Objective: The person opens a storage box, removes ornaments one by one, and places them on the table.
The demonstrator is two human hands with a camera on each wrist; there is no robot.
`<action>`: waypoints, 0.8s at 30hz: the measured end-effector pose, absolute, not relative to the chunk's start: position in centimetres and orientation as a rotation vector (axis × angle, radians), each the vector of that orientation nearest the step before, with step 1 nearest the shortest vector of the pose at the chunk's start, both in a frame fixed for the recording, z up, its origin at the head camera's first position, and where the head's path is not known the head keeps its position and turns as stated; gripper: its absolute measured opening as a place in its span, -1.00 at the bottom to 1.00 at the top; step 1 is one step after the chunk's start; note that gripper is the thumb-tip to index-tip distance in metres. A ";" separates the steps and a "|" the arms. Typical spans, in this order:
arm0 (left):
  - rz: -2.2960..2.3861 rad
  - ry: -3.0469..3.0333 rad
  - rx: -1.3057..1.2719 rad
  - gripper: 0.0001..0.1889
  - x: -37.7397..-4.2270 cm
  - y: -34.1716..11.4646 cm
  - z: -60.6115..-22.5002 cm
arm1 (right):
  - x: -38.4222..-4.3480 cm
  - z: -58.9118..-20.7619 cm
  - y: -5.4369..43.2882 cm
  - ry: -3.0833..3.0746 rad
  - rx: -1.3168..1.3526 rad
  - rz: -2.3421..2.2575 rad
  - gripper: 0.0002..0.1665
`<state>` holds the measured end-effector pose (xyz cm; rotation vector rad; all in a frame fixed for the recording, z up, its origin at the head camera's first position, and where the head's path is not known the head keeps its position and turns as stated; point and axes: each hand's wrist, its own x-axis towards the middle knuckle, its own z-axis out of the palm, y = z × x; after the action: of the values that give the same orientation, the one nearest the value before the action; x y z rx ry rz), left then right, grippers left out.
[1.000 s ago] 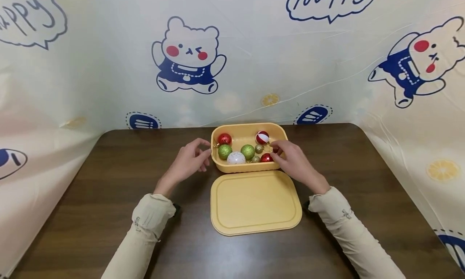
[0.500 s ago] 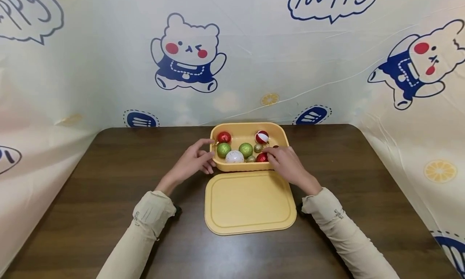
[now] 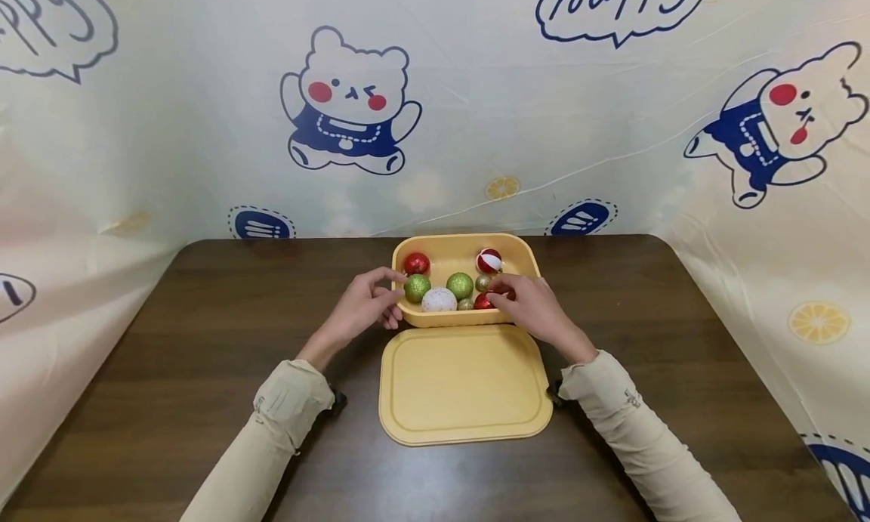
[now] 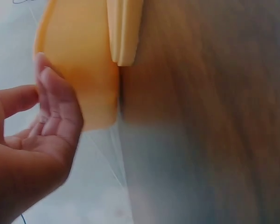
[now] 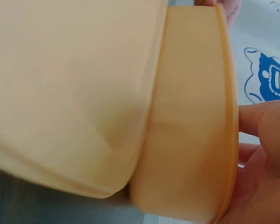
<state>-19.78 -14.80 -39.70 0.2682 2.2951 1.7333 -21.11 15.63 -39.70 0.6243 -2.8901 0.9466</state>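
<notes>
A yellow rectangular box (image 3: 465, 318) holds several Christmas baubles. At the box's left end, my left hand (image 3: 363, 303) touches the rim, its fingers loosely bent; the left wrist view has that hand (image 4: 51, 121) against the box's outer wall. My right hand (image 3: 537, 307) reaches over the front right rim, thumb and forefinger close around a red bauble (image 3: 482, 301). Whether they pinch it I cannot tell, since the wall hides the fingertips in the right wrist view. Left of it sit a white bauble (image 3: 439, 300) and green glitter baubles (image 3: 460, 285).
Directly in front of the box lies a flat yellow lid (image 3: 465, 386) on the dark wooden table (image 3: 204, 401). A red bauble (image 3: 416, 263) and a red-and-white striped bauble (image 3: 488, 261) rest towards the box's back. Behind the table hangs a patterned cloth (image 3: 462, 114).
My right hand has shifted left inside the box, from the right end to the red bauble near the front. My left hand has come slightly closer, onto the left rim.
</notes>
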 end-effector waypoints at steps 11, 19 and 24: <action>1.749 2.244 0.288 -0.68 -19.9 -14.1 -40.3 | -20.7 -38.7 15.5 -3.050 0.582 0.813 -0.58; 1.792 2.207 0.261 -0.66 -19.4 -14.1 -40.6 | -20.5 -38.3 15.4 -3.142 0.634 0.786 -0.56; 1.791 2.199 0.272 -0.63 -19.3 -14.1 -40.7 | -20.4 -38.2 15.4 -3.161 0.670 0.764 -0.57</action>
<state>-19.32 -14.10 -40.66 0.2717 2.1993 1.7914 -20.38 15.45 -38.19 0.6699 -3.1612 0.7638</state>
